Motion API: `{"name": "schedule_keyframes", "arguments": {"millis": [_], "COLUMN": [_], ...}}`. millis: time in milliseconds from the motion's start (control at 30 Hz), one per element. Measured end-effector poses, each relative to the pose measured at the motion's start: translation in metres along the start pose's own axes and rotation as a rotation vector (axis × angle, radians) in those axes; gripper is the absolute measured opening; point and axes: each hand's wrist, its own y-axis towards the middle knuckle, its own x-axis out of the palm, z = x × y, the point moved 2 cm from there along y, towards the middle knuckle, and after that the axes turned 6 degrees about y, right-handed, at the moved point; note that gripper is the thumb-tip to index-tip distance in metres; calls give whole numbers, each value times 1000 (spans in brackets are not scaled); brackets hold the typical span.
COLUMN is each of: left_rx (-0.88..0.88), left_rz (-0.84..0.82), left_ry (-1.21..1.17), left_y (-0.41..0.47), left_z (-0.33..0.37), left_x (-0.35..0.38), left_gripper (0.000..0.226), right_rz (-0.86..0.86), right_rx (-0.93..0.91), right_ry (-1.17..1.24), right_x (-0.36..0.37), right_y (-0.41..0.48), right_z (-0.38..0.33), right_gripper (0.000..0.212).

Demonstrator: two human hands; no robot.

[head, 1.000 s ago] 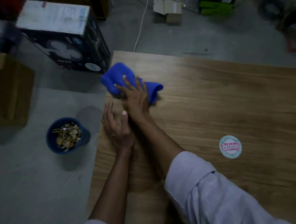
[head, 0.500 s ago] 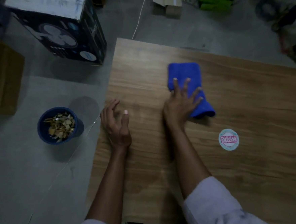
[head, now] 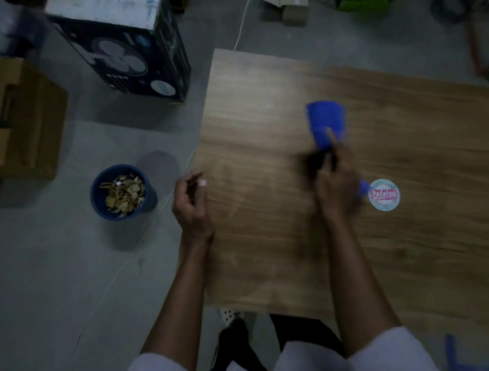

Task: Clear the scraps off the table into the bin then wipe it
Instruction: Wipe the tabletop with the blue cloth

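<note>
The cloth (head: 327,121) fans out ahead of the right grip (head: 336,184) on it (blur hides whether clasped); left grip (head: 191,206) loosely curled, empty.

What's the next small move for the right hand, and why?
Probably sweep the blue cloth over the bare wood beyond the round sticker. The right hand lies on the cloth on the table, though blur hides its grip. The scraps sit in the bin on the floor and none show on the table, so only wiping seems left. The left hand hangs idle.
</note>
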Motion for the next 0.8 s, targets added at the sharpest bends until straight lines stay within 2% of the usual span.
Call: {"name": "schedule_keyframes", "arguments": {"millis": [67,100,167,233,300,400,467,533,600,667,733,800], "left_rx": [51,76,116,117,97,66,9,-19,-31,-8,94,291], "left_rz": [-94,-122,-157,-165,-164,-173,-159,-113,-98,-145,-214,-250], "left_ry": [62,59,30,5,-26,-61,-77,-74,-14,42,155,366], "left_y": [-18,-26,-34,-33,-31,-28,-27,-32,-37,-42,-47,-51], "left_z": [-11,-17,-27,-30,-30,-26,-21,-13,-12,-14,-17,-20], "left_x": [-3,-3,-2,-2,-3,-3,-5,-12,-19,-23,-25,-27], "left_gripper": [41,39,40,45,52,61,56,49,47,51,54,54], "right_rz": [-10,-27,-36,-44,-126,-414,-586,-672,-619,-415,-255,-265], "right_rx": [168,194,122,-19,-122,-172,-182,-103,-30,-75,-111,6], "right_ry": [-285,-376,-404,-381,-347,-157,-40,99,247,277,203,-53], "right_x": [-1,10,40,72,101,129,133,119,83,32,-13,-36], "right_y": [-14,-23,-30,-36,-54,-93,-106,-93,-75,-66,-65,-72], "right_z": [30,36,27,6,-20,-64,-82,-98,-106,-97,-65,-24], "right_gripper": [51,50,51,53,57,51,43,49,60,59,51,55]}}
